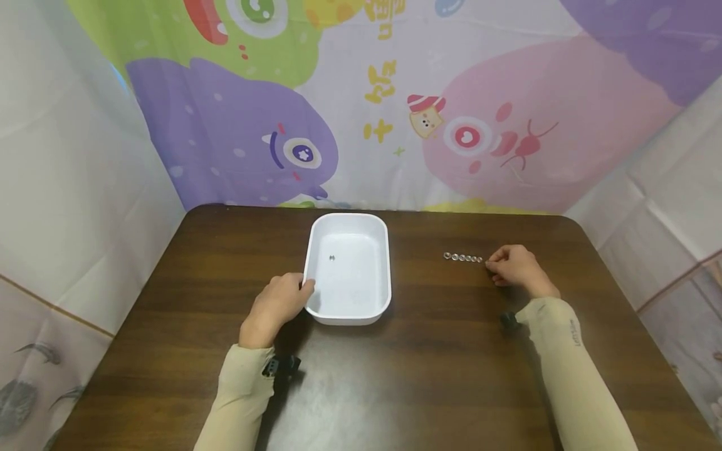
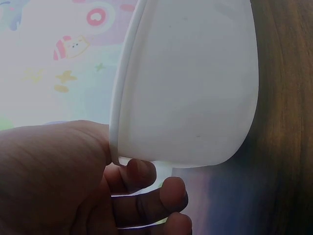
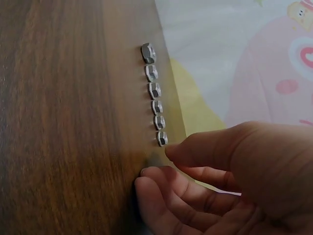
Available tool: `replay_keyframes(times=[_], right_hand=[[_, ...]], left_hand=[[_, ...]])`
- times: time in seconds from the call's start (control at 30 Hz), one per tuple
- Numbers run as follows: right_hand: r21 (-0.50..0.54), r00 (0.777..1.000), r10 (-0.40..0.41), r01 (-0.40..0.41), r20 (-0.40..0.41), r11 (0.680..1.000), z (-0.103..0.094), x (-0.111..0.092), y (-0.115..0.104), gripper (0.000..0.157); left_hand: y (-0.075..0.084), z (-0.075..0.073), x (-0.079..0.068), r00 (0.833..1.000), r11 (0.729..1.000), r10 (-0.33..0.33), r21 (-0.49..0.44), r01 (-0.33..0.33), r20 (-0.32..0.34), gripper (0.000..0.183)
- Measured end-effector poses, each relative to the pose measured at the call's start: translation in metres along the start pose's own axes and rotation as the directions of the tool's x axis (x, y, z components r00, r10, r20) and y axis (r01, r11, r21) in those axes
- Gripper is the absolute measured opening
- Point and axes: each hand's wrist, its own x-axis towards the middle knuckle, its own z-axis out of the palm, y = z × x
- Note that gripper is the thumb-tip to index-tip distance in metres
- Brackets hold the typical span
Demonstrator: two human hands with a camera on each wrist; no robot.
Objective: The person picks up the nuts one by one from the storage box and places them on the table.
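My left hand [image 1: 277, 305] grips the rim of a white rectangular tray [image 1: 388, 263] at its near left side, with the thumb on the rim and the fingers beneath. One small metal nut [image 1: 331, 257] lies inside the tray. To the right, several shiny hex nuts [image 3: 155, 90] stand in a straight row on the table. My right hand [image 1: 517, 268] is at the right end of that row. In the right wrist view its thumb is close to the last nut [image 3: 162, 138]. Thumb and fingertips are apart there, and no nut shows between them.
Everything rests on a dark brown wooden table [image 1: 395, 382]. A cartoon-printed curtain [image 1: 361, 169] hangs at the table's back edge. Pale sheets [image 1: 637, 207] hang on both sides. A dark device is strapped to each wrist, over beige sleeves [image 1: 570, 369].
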Motion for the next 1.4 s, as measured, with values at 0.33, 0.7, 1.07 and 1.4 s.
replay_keyframes(times=[0.33,0.7,1.07,1.4], right_hand=[[-0.062,1.0,0.029,-0.028,0.002,0.998,0.003,0.009,0.001,0.023],[-0.113,1.0,0.012,-0.014,-0.02,0.994,0.006,0.013,0.001,0.021],[-0.107,0.999,0.01,-0.014,-0.039,0.994,0.009,0.012,0.0,0.022],[-0.088,0.999,0.028,-0.031,-0.03,0.996,0.007,0.014,0.002,0.029]], left_hand=[[0.001,0.0,0.0,1.0,1.0,0.001,0.0,-0.001,0.007,0.042],[0.0,0.0,0.0,1.0,1.0,0.005,-0.006,-0.005,0.0,0.042],[0.0,0.001,0.0,1.0,1.0,-0.005,-0.011,0.005,0.003,0.043],[0.0,0.0,0.0,1.0,1.0,0.003,-0.011,-0.003,0.005,0.041]])
